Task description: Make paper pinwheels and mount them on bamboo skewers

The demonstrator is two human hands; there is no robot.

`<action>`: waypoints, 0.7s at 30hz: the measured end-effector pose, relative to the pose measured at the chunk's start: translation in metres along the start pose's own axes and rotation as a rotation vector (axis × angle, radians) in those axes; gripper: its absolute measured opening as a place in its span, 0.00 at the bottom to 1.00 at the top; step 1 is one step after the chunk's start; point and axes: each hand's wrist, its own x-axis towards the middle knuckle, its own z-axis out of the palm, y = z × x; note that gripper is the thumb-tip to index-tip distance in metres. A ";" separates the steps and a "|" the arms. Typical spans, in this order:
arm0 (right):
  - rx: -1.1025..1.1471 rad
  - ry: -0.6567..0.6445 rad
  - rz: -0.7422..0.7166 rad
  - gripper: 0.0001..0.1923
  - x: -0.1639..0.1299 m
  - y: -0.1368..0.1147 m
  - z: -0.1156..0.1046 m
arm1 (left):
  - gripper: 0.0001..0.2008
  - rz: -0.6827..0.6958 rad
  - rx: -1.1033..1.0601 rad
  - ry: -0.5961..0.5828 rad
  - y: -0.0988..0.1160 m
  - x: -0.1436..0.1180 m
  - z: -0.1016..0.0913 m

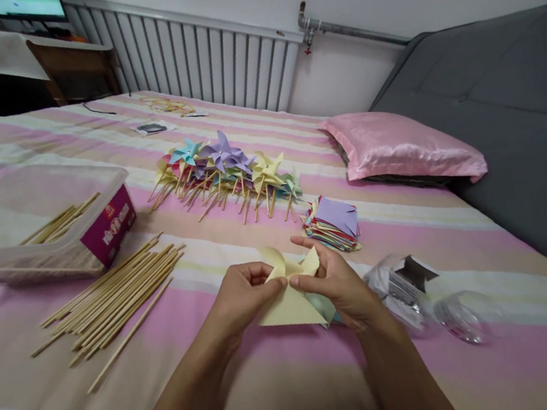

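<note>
Both hands hold one pale yellow paper pinwheel sheet (289, 307), its upper corners curled in toward the centre. My left hand (245, 296) pinches it from the left, thumb near the middle. My right hand (334, 284) grips it from the right, thumb tip close to the other thumb, index finger raised. Under the right hand a light green-blue paper piece (321, 306) shows in part. Beyond the hands lies a stack of cut coloured paper squares (335, 217), lilac on top. Farther off, finished pinwheels (221, 155) on sticks lie in a heap.
Loose wooden sticks (119, 296) lie at left beside a clear plastic box (58, 253) holding more sticks. At right are a small opened box in plastic wrap (405, 288) and a clear round container (462, 318). A pink pillow (401, 144) rests by the grey headboard (500, 88).
</note>
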 end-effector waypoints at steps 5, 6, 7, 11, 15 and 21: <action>-0.020 0.004 -0.026 0.40 0.000 0.000 0.002 | 0.08 -0.008 -0.006 -0.018 -0.003 0.002 0.000; -0.022 0.007 -0.035 0.40 0.001 0.001 0.002 | 0.08 -0.012 -0.010 -0.012 -0.003 0.002 0.000; -0.023 0.008 -0.042 0.40 0.001 0.002 0.003 | 0.08 -0.016 -0.014 -0.004 -0.003 0.002 0.000; -0.021 0.008 -0.079 0.40 0.003 0.005 0.004 | 0.08 -0.021 -0.037 0.014 -0.003 0.002 0.001; -0.018 0.031 -0.104 0.40 0.003 0.005 0.004 | 0.06 0.002 -0.053 0.047 -0.002 0.002 0.001; -0.085 0.121 -0.127 0.36 0.002 0.000 0.002 | 0.05 0.006 -0.029 0.095 -0.002 0.002 0.000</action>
